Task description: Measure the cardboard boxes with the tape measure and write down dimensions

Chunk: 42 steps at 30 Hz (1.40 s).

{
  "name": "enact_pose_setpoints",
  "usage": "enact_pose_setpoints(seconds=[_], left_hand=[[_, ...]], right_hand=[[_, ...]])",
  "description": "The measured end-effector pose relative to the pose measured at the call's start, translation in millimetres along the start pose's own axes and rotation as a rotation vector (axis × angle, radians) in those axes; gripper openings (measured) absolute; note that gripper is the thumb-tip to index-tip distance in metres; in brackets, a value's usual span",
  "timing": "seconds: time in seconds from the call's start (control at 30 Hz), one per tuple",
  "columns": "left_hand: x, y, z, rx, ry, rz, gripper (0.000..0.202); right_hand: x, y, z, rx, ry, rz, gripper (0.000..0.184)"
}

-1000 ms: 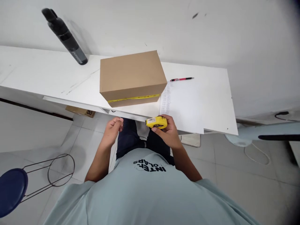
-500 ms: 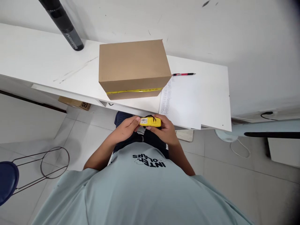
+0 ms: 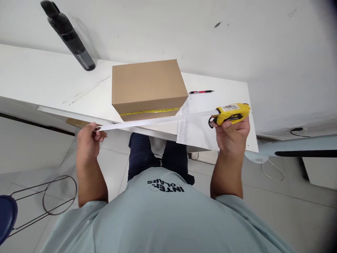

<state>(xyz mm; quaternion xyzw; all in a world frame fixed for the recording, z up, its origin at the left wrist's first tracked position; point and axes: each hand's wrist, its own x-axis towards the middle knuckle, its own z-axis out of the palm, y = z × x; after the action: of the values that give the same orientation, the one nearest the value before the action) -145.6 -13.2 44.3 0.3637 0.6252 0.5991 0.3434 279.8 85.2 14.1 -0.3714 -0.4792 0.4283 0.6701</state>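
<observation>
My right hand (image 3: 231,135) grips a yellow tape measure (image 3: 231,113) over the right end of the white table (image 3: 39,84). Its white blade (image 3: 158,121) runs left across the table's front edge to my left hand (image 3: 86,142), which pinches the blade's end. The stretched blade passes just in front of a closed brown cardboard box (image 3: 146,84) that stands on the table. A yellow strip runs along the box's front face, low down.
A sheet of paper (image 3: 205,116) with a column of writing lies right of the box, a red pen (image 3: 201,92) behind it. A black bottle (image 3: 68,35) stands at the back left. A blue stool (image 3: 6,218) and wire stand (image 3: 59,195) sit on the floor left.
Both hands were together on the tape measure at my lap. Now they have moved apart, the right hand carrying the case right and the left drawing the blade out leftward.
</observation>
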Motion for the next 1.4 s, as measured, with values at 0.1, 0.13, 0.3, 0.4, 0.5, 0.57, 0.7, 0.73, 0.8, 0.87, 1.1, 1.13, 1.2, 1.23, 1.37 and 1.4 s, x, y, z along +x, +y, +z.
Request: enact_pose_setpoints(seconds=[0.1, 0.13, 0.3, 0.4, 0.5, 0.57, 0.7, 0.73, 0.8, 0.87, 1.1, 1.13, 1.2, 1.23, 1.37, 1.4], left_hand=[[1.0, 0.0, -9.2, -0.009, -0.013, -0.006, 0.046], [1.3, -1.3, -10.4, -0.011, -0.016, -0.005, 0.048], [15.7, -9.5, -17.3, 0.07, -0.031, 0.017, 0.052], [33.3, -9.0, -20.4, 0.16, 0.022, 0.041, 0.05], [50.5, -1.2, -17.0, 0.21, 0.064, 0.074, 0.043], [60.0, 6.5, -12.1, 0.252, 0.084, 0.13, 0.043], [71.4, 19.8, -3.9, 0.299, 0.143, 0.242, 0.039], [72.3, 21.6, -3.0, 0.29, 0.139, 0.256, 0.037], [71.8, 23.3, -2.2, 0.268, 0.115, 0.284, 0.036], [68.6, 23.3, -1.2, 0.258, 0.092, 0.32, 0.038], [44.7, 24.2, 13.7, 0.331, 0.018, 0.436, 0.039], [39.8, 25.0, 15.7, 0.347, 0.015, 0.466, 0.038], [29.6, 26.2, 18.2, 0.411, 0.021, 0.561, 0.035], [24.7, 26.5, 18.7, 0.456, 0.028, 0.627, 0.034], [10.9, 26.3, 17.8, 0.566, 0.109, 0.935, 0.033], [9.3, 26.6, 17.8, 0.564, 0.134, 0.985, 0.033]], right_hand=[[5.6, -4.9, 0.2, -0.03, -0.037, -0.033, 0.051], [6.0, -4.6, 1.0, -0.033, -0.041, -0.04, 0.051], [20.6, 7.1, 6.3, -0.024, -0.07, -0.004, 0.052], [42.8, 17.5, 13.1, 0.005, -0.097, 0.051, 0.057], [64.6, 26.9, 24.7, 0.081, -0.101, 0.09, 0.057], [74.9, 32.6, 33.8, 0.14, -0.097, 0.104, 0.055], [83.8, 41.7, 46.5, 0.18, -0.076, 0.165, 0.056], [83.8, 42.8, 47.7, 0.186, -0.075, 0.186, 0.056], [81.0, 43.2, 48.3, 0.204, -0.091, 0.228, 0.056], [74.4, 42.0, 49.3, 0.219, -0.133, 0.277, 0.055], [42.6, 36.9, 70.5, 0.144, -0.139, 0.279, 0.067], [40.0, 35.1, 72.0, 0.153, -0.09, 0.244, 0.066], [36.3, 28.9, 71.1, 0.192, 0.008, 0.178, 0.063], [34.9, 24.6, 68.9, 0.213, 0.048, 0.151, 0.062], [28.7, 2.4, 54.5, 0.229, 0.056, 0.079, 0.05], [26.5, -2.8, 50.8, 0.224, 0.028, 0.066, 0.046]])
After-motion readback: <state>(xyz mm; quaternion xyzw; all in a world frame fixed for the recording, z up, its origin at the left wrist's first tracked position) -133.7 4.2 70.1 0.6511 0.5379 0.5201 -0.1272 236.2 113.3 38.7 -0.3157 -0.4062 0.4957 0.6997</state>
